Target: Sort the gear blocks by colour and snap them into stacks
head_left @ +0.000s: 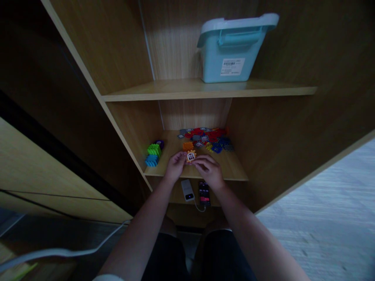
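Note:
Between both hands is an orange interlocking building piece (191, 156) with a white window in its middle. My left hand (175, 164) pinches its left edge. My right hand (208, 168) has thumb and fingers closed at its lower right edge. Just behind it on the shelf lies more orange building pieces (188, 146). Further back is a loose spread of red pieces (215, 134), with grey ones among them and blue pieces (217, 147) at the right. To the left stand a green block (154, 150) and a light blue block (152, 160), with something purple behind them.
A teal lidded box (231, 50) stands on the upper shelf (175, 89). Below the working shelf, a white power bank (187, 190) is cabled to a phone (204, 194) showing a timer. Wooden cabinet walls close in on both sides. A white cable (67, 253) runs at lower left.

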Demonstrator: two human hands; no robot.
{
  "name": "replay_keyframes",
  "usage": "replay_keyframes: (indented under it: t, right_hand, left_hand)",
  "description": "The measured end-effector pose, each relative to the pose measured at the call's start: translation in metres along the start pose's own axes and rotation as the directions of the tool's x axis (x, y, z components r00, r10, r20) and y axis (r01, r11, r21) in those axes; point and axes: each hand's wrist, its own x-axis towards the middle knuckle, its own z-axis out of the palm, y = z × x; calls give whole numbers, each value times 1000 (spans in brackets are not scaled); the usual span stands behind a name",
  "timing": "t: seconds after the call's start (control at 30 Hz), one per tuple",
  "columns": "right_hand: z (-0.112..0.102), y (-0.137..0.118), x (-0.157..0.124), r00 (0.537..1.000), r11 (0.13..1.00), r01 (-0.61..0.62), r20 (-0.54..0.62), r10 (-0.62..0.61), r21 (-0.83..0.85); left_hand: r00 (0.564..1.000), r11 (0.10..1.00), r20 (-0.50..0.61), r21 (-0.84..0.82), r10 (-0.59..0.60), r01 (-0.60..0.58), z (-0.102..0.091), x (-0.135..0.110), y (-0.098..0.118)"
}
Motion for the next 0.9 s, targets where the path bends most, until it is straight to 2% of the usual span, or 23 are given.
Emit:
replay_keyframes:
  t: [0.1, 0.27, 0.4, 0.53, 0.7, 0.8, 0.9]
  right_hand:
    - [-2, 0, 5, 1000, 1000, -3, -16, 2, -20]
    - [-4, 6, 27, 995, 998, 56, 86, -57, 12]
    - [-3, 13, 48, 990, 999, 32, 134, -36, 30]
    - [2, 21, 60, 995, 998, 28, 94, -33, 55]
    - [10, 38, 59, 1000, 998, -15, 24, 13, 55]
    - [14, 49, 56, 999, 997, -49, -3, 49, 56]
    - [16, 57, 55, 994, 994, -109, -1, 109, 24]
  left_hand:
    - [1000, 1000, -19, -1, 16, -16, 1, -1, 2]
    - [996, 998, -76, 44, 39, -35, -3, 5, 7]
    - [993, 996, -99, 77, 58, -51, -6, 21, 14]
    - [995, 996, -82, 67, 59, -53, -8, 39, 17]
    - [995, 985, -58, 159, 81, -71, -14, 50, 11]
    - [987, 967, -64, 219, 145, -128, -20, 51, 7]
    - [964, 940, -127, 284, 233, -190, -26, 50, 4]
